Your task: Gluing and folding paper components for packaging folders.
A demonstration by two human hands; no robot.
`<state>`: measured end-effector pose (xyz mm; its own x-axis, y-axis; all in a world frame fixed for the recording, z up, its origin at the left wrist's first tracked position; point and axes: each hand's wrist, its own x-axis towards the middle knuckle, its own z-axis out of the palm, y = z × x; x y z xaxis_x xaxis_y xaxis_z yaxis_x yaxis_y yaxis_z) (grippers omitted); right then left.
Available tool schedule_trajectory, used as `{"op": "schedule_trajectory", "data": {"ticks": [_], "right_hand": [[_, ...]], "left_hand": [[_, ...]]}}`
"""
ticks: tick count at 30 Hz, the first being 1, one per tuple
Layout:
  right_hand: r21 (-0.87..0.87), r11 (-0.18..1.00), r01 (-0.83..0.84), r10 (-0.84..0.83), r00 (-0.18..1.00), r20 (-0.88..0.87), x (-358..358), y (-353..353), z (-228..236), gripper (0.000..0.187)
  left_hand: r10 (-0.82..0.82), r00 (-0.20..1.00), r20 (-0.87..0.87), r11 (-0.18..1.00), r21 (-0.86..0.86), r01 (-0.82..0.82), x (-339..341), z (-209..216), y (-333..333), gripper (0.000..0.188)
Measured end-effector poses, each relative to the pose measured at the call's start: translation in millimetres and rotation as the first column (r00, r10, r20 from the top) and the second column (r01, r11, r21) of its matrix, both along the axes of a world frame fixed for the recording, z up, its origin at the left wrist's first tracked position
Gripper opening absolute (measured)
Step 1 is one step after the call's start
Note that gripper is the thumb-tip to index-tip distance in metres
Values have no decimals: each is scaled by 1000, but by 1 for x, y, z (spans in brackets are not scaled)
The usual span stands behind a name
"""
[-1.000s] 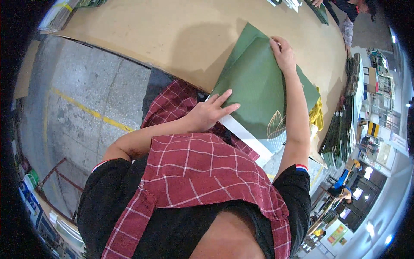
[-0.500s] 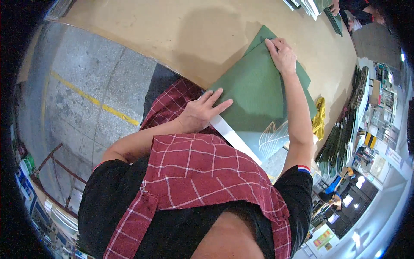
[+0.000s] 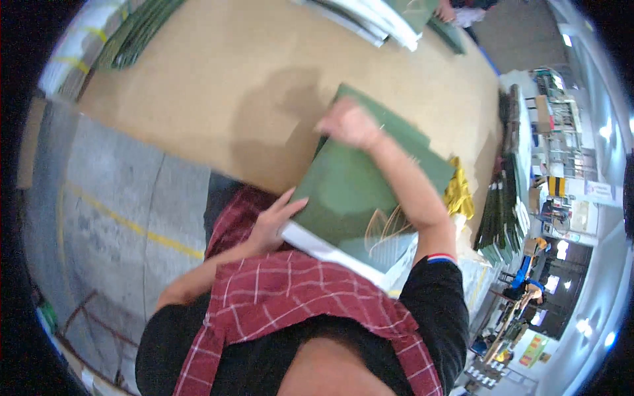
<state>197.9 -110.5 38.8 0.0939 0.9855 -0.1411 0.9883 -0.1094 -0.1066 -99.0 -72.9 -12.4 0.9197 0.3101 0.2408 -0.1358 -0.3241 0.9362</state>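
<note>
A large folded green printed paper sheet lies at the near table edge, against my apron. It carries a pale leaf-outline print at its near right and a white strip along its near edge. Part of a green layer shows beyond my right forearm. My left hand rests at the sheet's left edge with fingers stretched out. Over the far left corner, my right hand is smeared by motion, so its fingers are unclear. Whether it touches the sheet cannot be made out.
Yellow cloth lies beside the sheet's right end. Green folded pieces stand stacked at the right, with more at the far left. White and green sheets lie at the far edge, near another person's hand.
My right hand has moved left along the sheet's far edge to the far left corner. The left hand stays at the left edge. The whole view has shifted and turned.
</note>
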Motion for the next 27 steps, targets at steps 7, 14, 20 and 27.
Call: {"op": "schedule_trajectory", "data": {"ticks": [7, 14, 20, 27], "right_hand": [[415, 894, -172, 159, 985, 66, -21, -21, -23, 39], [654, 710, -262, 177, 965, 194, -30, -35, 10, 35], [638, 746, -190, 59, 974, 221, -6, -94, -7, 29], [712, 665, -227, 178, 973, 145, -9, -55, -31, 38]], "left_hand": [[-268, 963, -12, 938, 223, 264, -2, 17, 18, 65], [-111, 870, -481, 984, 69, 163, 39, 50, -1, 56], [-44, 946, -321, 915, 368, 168, 67, 34, -44, 45], [75, 957, -282, 950, 311, 17, 58, 9, -39, 29]]}}
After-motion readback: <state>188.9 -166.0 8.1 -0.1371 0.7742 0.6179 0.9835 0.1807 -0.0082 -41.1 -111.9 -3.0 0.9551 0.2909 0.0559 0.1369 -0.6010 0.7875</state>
